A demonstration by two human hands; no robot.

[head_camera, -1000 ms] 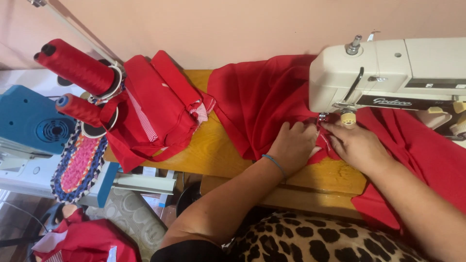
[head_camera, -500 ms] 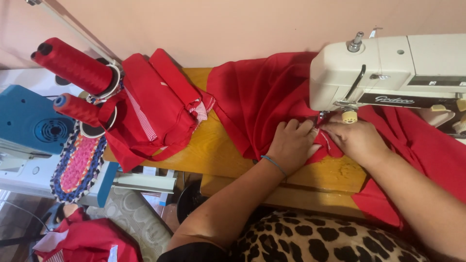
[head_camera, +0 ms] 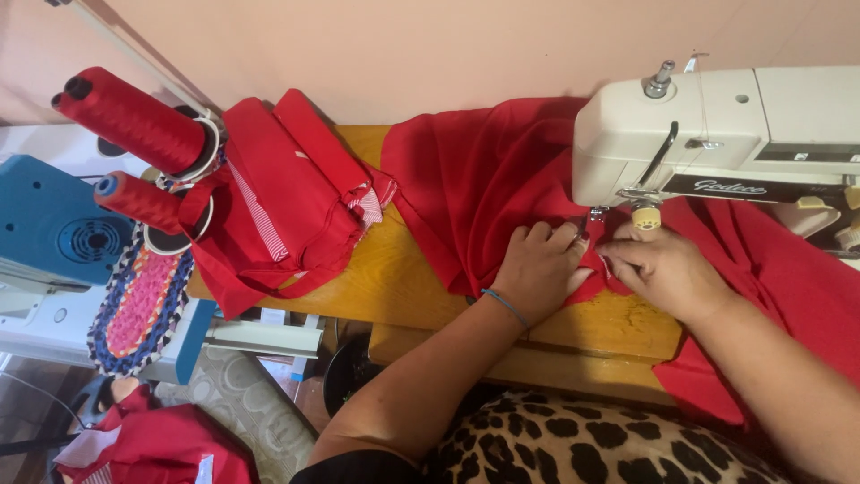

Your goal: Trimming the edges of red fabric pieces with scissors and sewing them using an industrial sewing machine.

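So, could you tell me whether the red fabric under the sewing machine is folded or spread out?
Mostly spread: the red fabric lies open and rumpled over the wooden table, under the sewing machine.

Sewing machine [head_camera: 717,134] at right on wooden table [head_camera: 385,278], cloth [head_camera: 475,179] spread beneath and leftward, both hands [head_camera: 537,269] [head_camera: 667,269] on cloth before needle, folded bag [head_camera: 287,197] left, thread cones [head_camera: 134,121] far left.

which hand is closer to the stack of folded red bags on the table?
Left. The left hand presses the red fabric just right of the folded red bags; the right hand lies farther right, under the sewing machine.
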